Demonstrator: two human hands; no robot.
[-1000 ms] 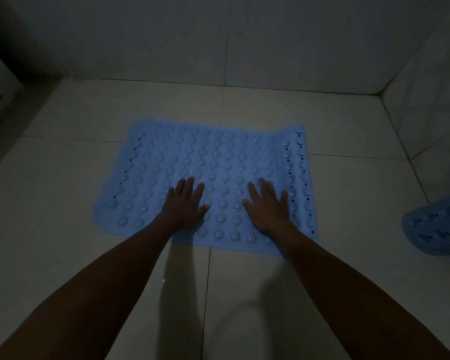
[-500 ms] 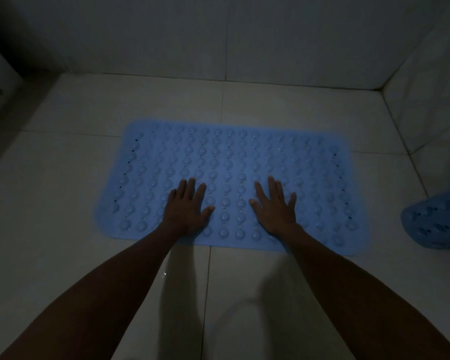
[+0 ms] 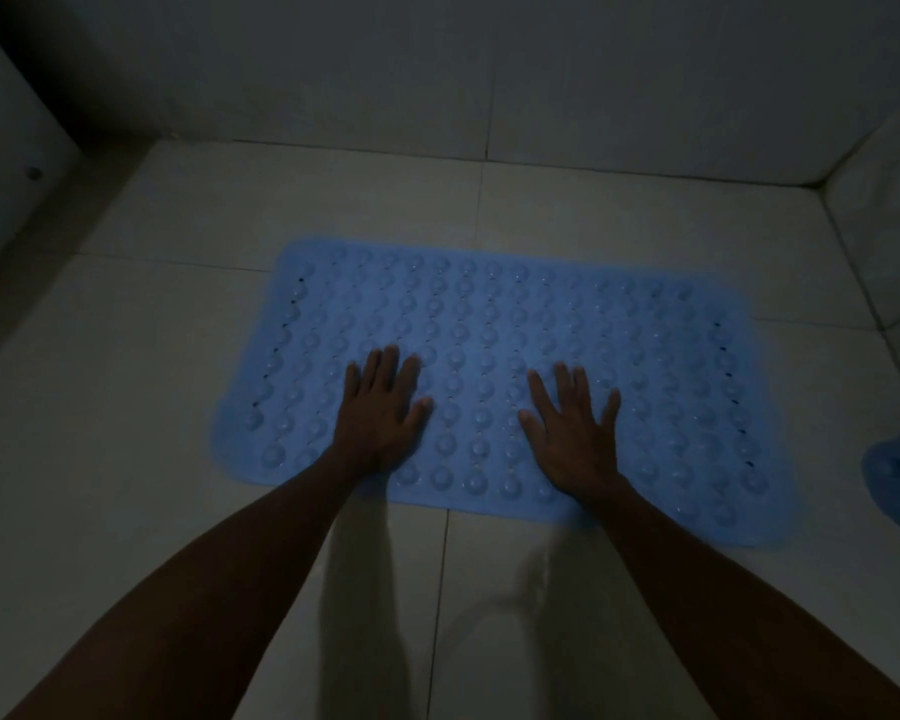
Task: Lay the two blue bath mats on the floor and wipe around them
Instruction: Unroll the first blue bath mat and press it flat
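Both hands, left hand (image 3: 383, 413) and right hand (image 3: 572, 426), press flat, fingers spread, on the bumpy blue mat (image 3: 661, 387) lying on smooth floor tiles (image 3: 126, 433).

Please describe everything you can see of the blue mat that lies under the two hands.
The mat is a light blue rectangle with rounded corners, and looks like soft rubber or plastic. Rows of round raised bumps cover it, with small dark holes between them, clearest near both short ends. It lies spread flat on the tiled floor, its long side across the view, crossing tile joints. The left hand and right hand rest on it palm down, fingers spread, near its near edge. Nothing else touches it.
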